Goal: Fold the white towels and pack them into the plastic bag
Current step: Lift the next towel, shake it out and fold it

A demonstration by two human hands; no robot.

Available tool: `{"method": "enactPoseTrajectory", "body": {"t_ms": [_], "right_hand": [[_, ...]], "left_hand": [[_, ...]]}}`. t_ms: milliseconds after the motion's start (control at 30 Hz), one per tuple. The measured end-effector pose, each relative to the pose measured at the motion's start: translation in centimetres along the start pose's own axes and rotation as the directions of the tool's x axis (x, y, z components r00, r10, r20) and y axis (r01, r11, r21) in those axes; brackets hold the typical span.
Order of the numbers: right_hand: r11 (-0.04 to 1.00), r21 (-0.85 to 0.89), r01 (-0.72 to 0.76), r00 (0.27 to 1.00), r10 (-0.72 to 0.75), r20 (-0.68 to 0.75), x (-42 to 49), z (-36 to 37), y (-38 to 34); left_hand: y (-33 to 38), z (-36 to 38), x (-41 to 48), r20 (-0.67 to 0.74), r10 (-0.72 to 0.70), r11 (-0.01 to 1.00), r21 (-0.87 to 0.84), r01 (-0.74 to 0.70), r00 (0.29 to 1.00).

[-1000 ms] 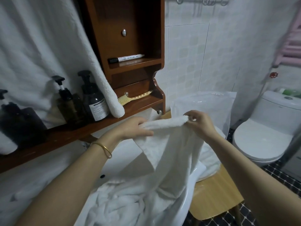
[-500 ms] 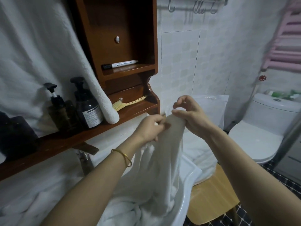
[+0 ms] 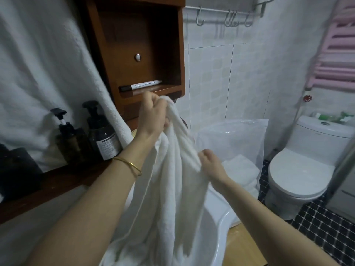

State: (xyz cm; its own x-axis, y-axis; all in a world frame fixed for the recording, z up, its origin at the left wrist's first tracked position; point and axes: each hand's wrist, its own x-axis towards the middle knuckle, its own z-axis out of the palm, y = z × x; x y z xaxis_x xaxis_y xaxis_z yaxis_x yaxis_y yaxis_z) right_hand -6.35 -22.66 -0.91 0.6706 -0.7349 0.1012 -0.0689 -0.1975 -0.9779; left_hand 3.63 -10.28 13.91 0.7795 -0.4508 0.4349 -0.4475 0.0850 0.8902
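**White towel (image 3: 172,189) held up over the basin (image 3: 221,225)**

Hangs in long folds down into the basin, beside a wooden surface (image 3: 244,246). Pinched at a side edge by the right hand (image 3: 211,166), grip clamped on the cloth. Bunched higher up in the left hand (image 3: 152,116) – grip fisted round the top corner, gold bangle (image 3: 128,165) on that wrist. Beyond the hands, plastic bag (image 3: 240,135) standing open with folded towels (image 3: 242,169) inside. Farther off – toilet (image 3: 299,173) at right, pump bottles (image 3: 103,135) on the wooden shelf (image 3: 57,181) at left.
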Motion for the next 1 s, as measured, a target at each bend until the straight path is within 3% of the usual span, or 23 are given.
{"method": "enactPoseTrajectory", "body": {"t_ms": [67,100,200,267,400,533,633,700,767,833,867,1000], "right_hand": [[0.994,-0.023,0.107,0.967,-0.109,-0.228,1.9,-2.0,-3.3],[0.979,-0.02,0.201,0.948,-0.2,-0.246,2.7,-3.0,-5.5],[0.904,0.057,0.423,0.906,-0.42,-0.052,3.2,-3.1,-12.5],[0.88,0.029,0.475,0.877,-0.476,0.065,2.6,-1.8,-14.6],[0.91,0.069,0.408,0.901,-0.414,0.127,2.2,-2.9,-11.8],[0.99,0.015,0.138,0.918,-0.133,0.375,1.2,-1.9,-4.6],[0.976,-0.215,-0.041,0.925,0.118,0.362,-0.3,-0.1,1.5],[0.947,-0.275,-0.165,0.942,0.235,0.242,-0.2,-0.2,3.7],[0.958,-0.177,-0.226,0.974,0.219,-0.057,1.8,-1.9,2.5],[0.983,-0.044,-0.179,0.921,0.151,-0.36,4.7,-4.8,-1.9],[0.993,-0.011,-0.114,0.895,0.098,-0.435,5.7,-6.4,-5.0],[0.98,0.093,0.174,0.882,-0.113,-0.458,6.9,-9.0,-15.8]], "left_hand": [[-0.1,-0.7,-0.3,0.157,-0.036,0.991,0.131,0.015,0.987],[-0.4,-0.7,-0.5,0.265,-0.076,0.973,0.232,0.013,0.961],[-0.6,0.6,-0.8,0.499,-0.11,0.941,0.33,-0.071,0.86],[-0.4,1.4,-0.5,0.531,-0.107,0.957,0.285,-0.058,0.84],[0.0,0.6,0.9,0.357,-0.073,0.949,0.312,-0.046,0.931],[0.6,0.8,1.7,0.127,0.046,0.953,0.292,-0.082,0.991],[2.3,0.6,2.7,-0.018,0.142,0.964,0.23,-0.134,0.99],[3.1,-0.1,3.3,-0.056,0.212,0.952,0.237,-0.193,0.976],[3.2,-0.7,3.3,-0.059,0.226,0.944,0.261,-0.203,0.972],[2.7,-1.4,3.2,-0.052,0.188,0.933,0.32,-0.162,0.981],[2.3,-1.6,3.1,-0.051,0.159,0.925,0.358,-0.131,0.986],[1.8,-1.3,2.1,0.056,0.014,0.945,0.324,-0.032,0.998]]}}
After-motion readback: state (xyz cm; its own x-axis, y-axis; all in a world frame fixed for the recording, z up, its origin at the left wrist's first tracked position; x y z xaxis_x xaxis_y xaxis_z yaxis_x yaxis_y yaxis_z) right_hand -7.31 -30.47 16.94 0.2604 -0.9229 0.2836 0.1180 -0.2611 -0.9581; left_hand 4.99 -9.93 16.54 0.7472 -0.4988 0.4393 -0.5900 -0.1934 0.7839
